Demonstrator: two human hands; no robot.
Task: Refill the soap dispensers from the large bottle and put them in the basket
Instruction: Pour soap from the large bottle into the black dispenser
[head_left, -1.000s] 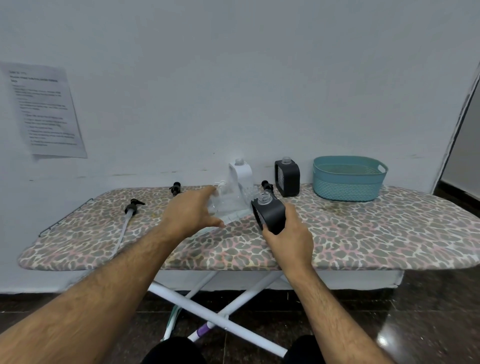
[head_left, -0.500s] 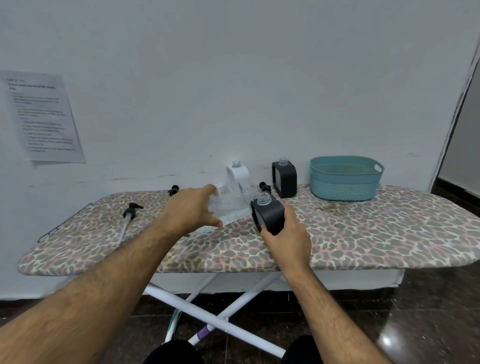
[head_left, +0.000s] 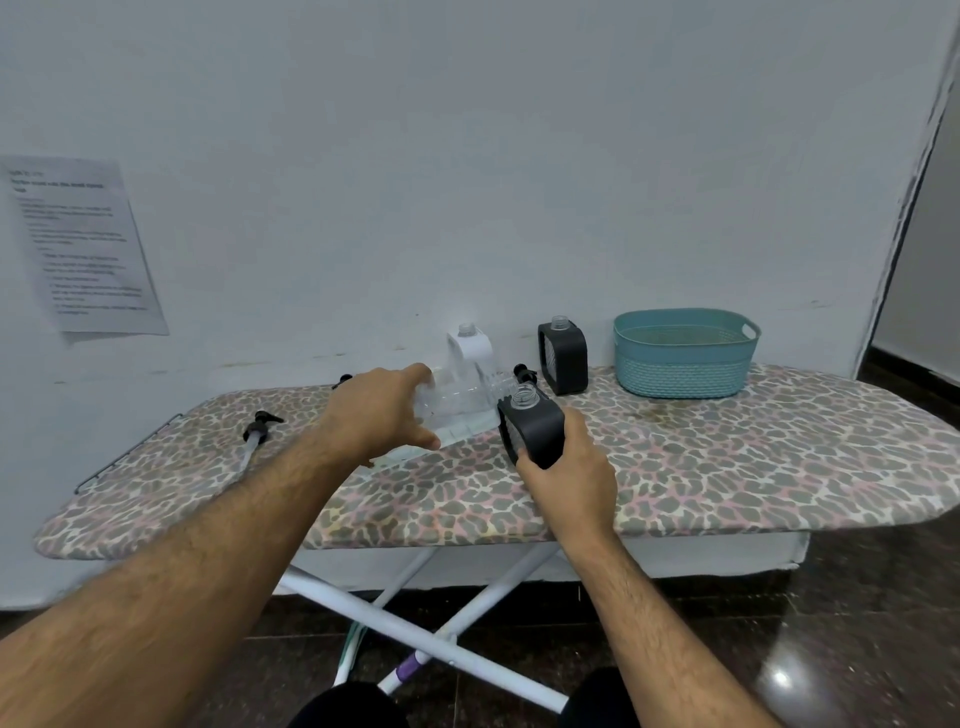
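Note:
My left hand (head_left: 382, 413) grips the large clear bottle (head_left: 460, 402), tipped on its side with its neck toward the open mouth of a black soap dispenser (head_left: 532, 423). My right hand (head_left: 566, 470) holds that dispenser from its near side on the ironing board (head_left: 727, 457). Behind them stand a white dispenser (head_left: 469, 345) and a second black dispenser (head_left: 563, 356), both without pumps. The teal basket (head_left: 684, 352) sits at the back right and looks empty.
Loose black pump heads lie on the board: one with a tube (head_left: 257, 431) at the left, one (head_left: 343, 381) near the wall, one (head_left: 523, 373) behind the bottle. A printed sheet (head_left: 83, 244) hangs on the wall. White crossed legs (head_left: 415, 634) stand under the board.
Both hands keep their grips. The bottle's neck stays by the dispenser's mouth; the view has shifted slightly, with little other visible motion.

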